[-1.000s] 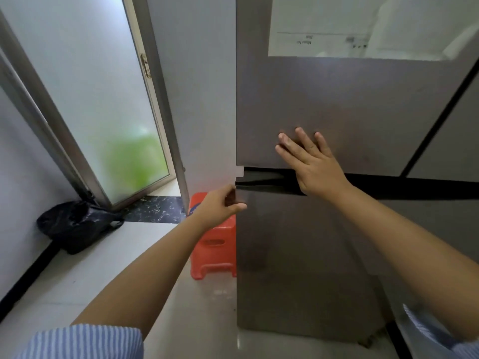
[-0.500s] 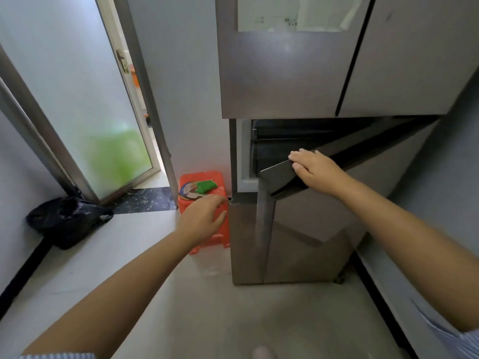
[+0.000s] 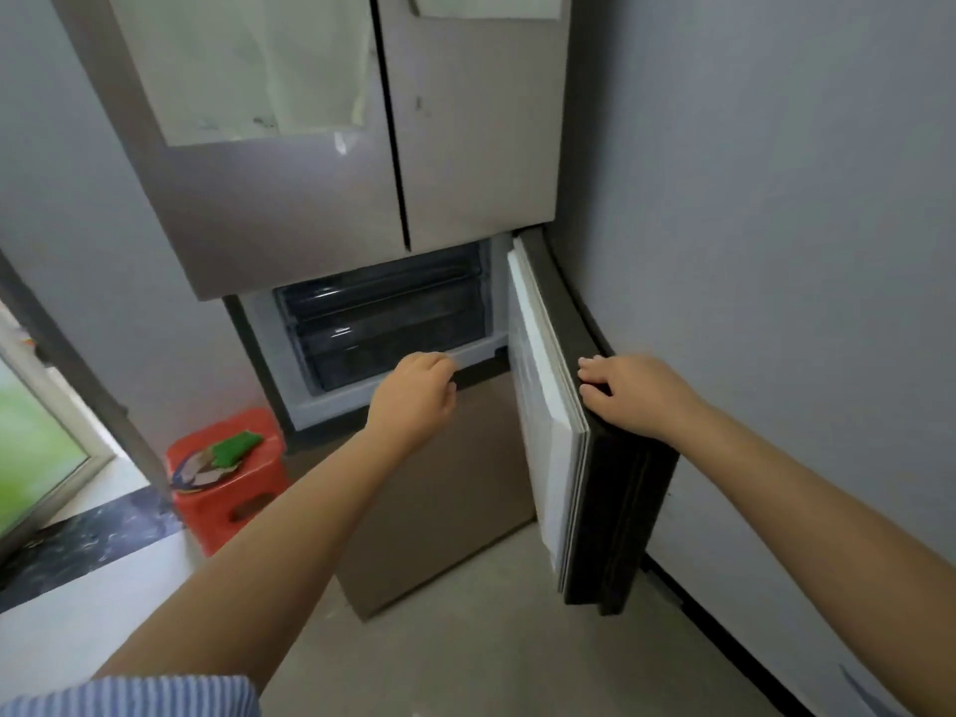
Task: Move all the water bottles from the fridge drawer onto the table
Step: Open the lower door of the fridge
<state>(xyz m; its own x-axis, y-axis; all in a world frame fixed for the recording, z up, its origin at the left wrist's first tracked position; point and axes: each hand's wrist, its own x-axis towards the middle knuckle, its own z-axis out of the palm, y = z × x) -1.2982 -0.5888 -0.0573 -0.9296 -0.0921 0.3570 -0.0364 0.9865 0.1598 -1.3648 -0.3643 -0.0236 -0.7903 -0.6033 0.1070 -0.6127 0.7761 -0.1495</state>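
fridge door (image 3: 548,421): swung open to the right, white inner face showing.
right hand (image 3: 628,393): fingers curled over the door's top edge, holding it.
left hand (image 3: 414,395): loosely curled at the compartment's near lip; cannot tell if it grips anything.
drawers (image 3: 385,323): dark translucent, stacked, pushed in.
water bottles: none visible, likely inside a drawer.
handling: probably heavy if full, smooth, maybe wet; best held round the body.
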